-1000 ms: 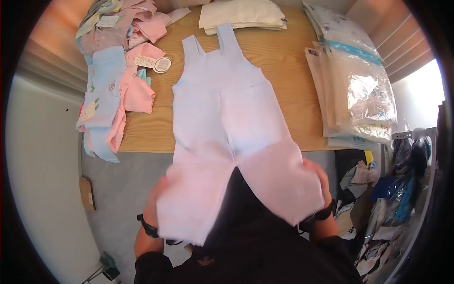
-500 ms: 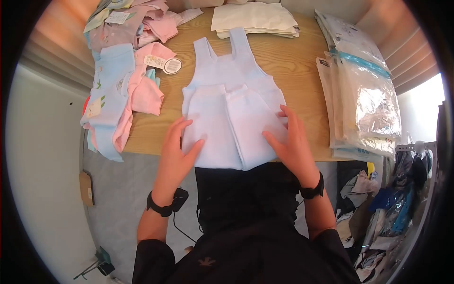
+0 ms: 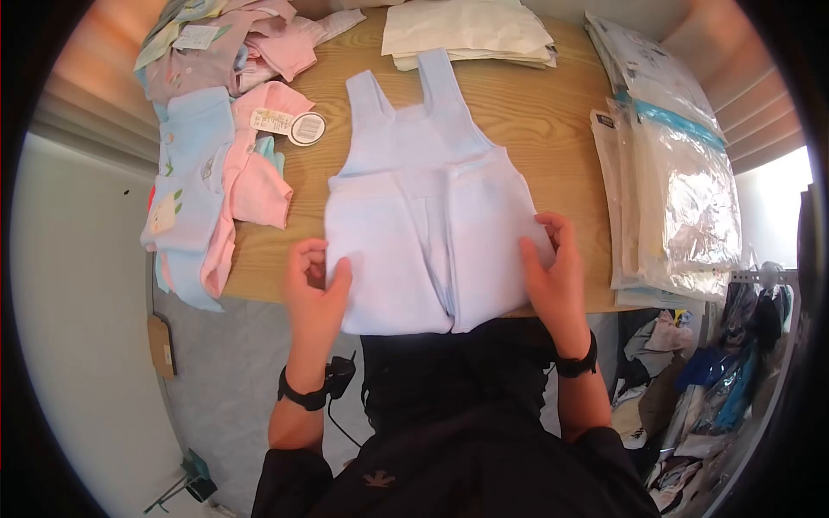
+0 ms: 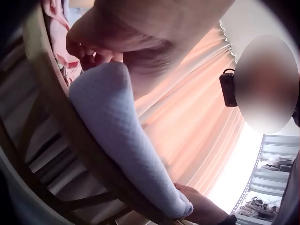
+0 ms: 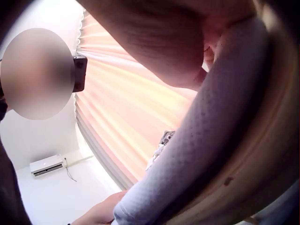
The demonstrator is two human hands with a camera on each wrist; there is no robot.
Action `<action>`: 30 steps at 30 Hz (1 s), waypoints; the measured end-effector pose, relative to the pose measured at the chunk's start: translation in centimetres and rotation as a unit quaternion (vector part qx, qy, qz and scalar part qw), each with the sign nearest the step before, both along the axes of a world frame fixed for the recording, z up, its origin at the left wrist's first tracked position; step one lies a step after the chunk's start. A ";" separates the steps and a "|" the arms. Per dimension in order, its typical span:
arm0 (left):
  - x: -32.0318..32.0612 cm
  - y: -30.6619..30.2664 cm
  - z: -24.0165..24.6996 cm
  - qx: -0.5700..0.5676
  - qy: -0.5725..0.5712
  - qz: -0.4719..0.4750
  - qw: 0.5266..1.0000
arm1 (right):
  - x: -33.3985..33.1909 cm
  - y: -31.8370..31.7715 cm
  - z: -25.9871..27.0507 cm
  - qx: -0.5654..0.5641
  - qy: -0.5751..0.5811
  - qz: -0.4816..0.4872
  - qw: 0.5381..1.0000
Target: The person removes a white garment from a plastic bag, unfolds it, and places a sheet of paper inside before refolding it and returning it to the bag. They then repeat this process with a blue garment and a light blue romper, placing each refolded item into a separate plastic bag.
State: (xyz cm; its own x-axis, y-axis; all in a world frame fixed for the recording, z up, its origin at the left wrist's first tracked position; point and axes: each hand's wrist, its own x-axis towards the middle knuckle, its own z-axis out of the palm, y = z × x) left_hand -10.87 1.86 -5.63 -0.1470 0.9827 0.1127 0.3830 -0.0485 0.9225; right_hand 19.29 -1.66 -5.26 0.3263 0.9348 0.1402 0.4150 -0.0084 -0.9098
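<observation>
Fingers of the left hand (image 3: 313, 281) curl at the left side of the pale blue overalls (image 3: 393, 250), the thumb lying over the cloth; the fingers of the right hand (image 3: 557, 276) do the same at the right side. So both hands grip the overalls lightly by their lower sides.

The overalls lie flat at the middle of the table's (image 3: 540, 112) front edge, legs folded up over the body, shoulder straps towards the far edge. Their rounded bottom fold reaches slightly past the front edge; from the left wrist it shows as a thick, dimpled roll of cloth.

Along the table's left edge, up to the far left corner, lies a loose heap of clothes (image 3: 194, 177), pink, blue and grey, with a round tag (image 3: 307, 129) on the side nearest the overalls. A stack of off-white sheets (image 3: 471, 30) sits at the far edge. Clear plastic packets (image 3: 682, 203) are piled along the right edge, well apart from the right hand.
</observation>
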 end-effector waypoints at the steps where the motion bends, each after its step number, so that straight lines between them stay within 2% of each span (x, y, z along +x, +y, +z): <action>1: 0.0 -0.2 0.2 -0.021 -0.002 0.000 1.000 | 0.0 0.0 -0.1 0.002 0.004 -0.008 1.000; 3: 0.1 -0.5 1.2 -0.064 -0.004 0.001 0.998 | -0.1 -0.1 -0.2 0.004 0.014 -0.023 1.000; 6: 0.1 -0.5 0.1 -0.010 0.053 -0.026 0.998 | -0.2 -0.7 1.2 -0.060 -0.066 -0.011 0.996; 9: -0.1 -1.9 2.9 0.110 0.278 -0.083 0.951 | 0.1 -2.4 2.0 0.025 -0.214 0.008 0.976; 12: -0.7 -2.9 4.2 0.124 0.334 -0.252 0.900 | 1.0 -3.7 3.7 0.031 -0.307 0.212 0.927; 15: -0.5 -3.8 3.3 0.089 0.392 -0.307 0.862 | 0.6 -4.3 3.6 -0.034 -0.360 0.285 0.887; 18: -1.1 -3.7 0.8 0.171 0.427 -0.283 0.842 | 1.0 -4.4 1.4 0.016 -0.433 0.262 0.862; 21: -1.4 -3.9 0.1 0.195 0.379 -0.260 0.866 | 1.4 -4.8 0.9 0.042 -0.411 0.259 0.873; 24: -2.3 -3.9 -0.1 0.221 0.390 -0.270 0.852 | 2.3 -5.3 0.7 0.078 -0.380 0.269 0.881; 27: -3.0 -4.4 0.8 0.226 0.397 -0.286 0.842 | 2.9 -6.1 0.3 0.139 -0.397 0.275 0.865; 30: -4.4 -4.7 2.0 0.203 0.344 -0.340 0.851 | 3.5 -7.8 0.7 0.170 -0.344 0.298 0.874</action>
State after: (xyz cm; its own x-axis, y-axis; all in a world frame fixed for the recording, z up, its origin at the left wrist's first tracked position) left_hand -15.24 -2.82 -3.61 0.6786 0.6736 0.2929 0.5821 -0.7364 0.3447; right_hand 22.80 -9.41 -4.60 -0.4758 0.7761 0.4138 0.7032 0.6183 -0.3510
